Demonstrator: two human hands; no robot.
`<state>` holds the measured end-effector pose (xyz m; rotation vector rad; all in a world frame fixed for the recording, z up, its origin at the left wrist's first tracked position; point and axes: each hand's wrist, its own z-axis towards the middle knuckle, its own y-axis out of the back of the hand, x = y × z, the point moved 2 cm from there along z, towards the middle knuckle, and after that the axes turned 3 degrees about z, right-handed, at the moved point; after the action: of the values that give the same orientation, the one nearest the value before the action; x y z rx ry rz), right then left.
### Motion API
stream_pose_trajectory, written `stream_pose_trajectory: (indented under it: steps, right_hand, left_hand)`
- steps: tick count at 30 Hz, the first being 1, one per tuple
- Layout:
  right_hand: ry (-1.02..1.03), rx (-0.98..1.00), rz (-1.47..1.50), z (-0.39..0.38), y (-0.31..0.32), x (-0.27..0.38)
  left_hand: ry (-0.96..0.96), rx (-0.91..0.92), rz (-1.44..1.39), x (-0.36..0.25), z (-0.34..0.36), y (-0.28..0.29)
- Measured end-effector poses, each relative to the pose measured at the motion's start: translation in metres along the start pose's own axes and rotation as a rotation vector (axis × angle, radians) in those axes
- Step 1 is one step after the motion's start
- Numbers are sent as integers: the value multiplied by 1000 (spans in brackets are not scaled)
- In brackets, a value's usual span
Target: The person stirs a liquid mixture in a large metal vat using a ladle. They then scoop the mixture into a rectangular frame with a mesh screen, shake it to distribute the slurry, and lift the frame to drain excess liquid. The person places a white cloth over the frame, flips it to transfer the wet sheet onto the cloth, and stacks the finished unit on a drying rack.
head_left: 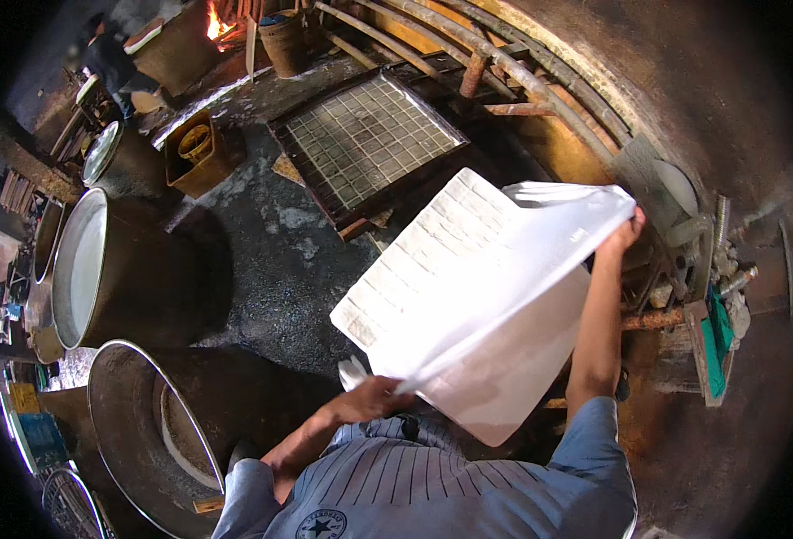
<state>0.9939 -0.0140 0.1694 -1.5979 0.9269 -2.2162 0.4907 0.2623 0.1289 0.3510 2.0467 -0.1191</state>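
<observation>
A thin white cloth (540, 247) stretches on a slant between my two hands over a broad pale slab. My left hand (371, 399) is closed on the near left edge of the cloth, close to my body. Farther off to the right, my right hand (623, 234) grips the cloth's far corner, with that arm reached out. Scored lines mark the far left part of the white slab (414, 260), which looks like tofu. A smooth, shaded pale surface (513, 359) shows below the cloth. Both hands' fingertips are partly hidden by the cloth.
A dark-framed tray with a square grid (370, 135) lies beyond the slab. Large metal vats (158, 449) stand at the left, near a yellow crate (201, 153). Pipes (513, 67) run along the far right. A fire (219, 22) burns at the back, and another person (109, 67) stands far left.
</observation>
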Motion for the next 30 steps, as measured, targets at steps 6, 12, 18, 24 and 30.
stream_pose_trajectory:
  steps: [6,12,18,24,30]
  right_hand:
    - [-85,-50,-275,35,98,102]
    - [-360,-65,-209,47,149,110]
    - [-359,284,242,63,204,147]
    - [-177,211,-449,101,290,252]
    - [-75,146,-385,106,396,397]
  left_hand:
    - [-296,479,-87,-47,21,-93]
    - [-238,461,11,-68,25,-140]
    - [-100,484,-38,-76,19,-202]
    - [-279,439,-81,-128,13,-326]
    - [-287,682,-41,-185,20,-437]
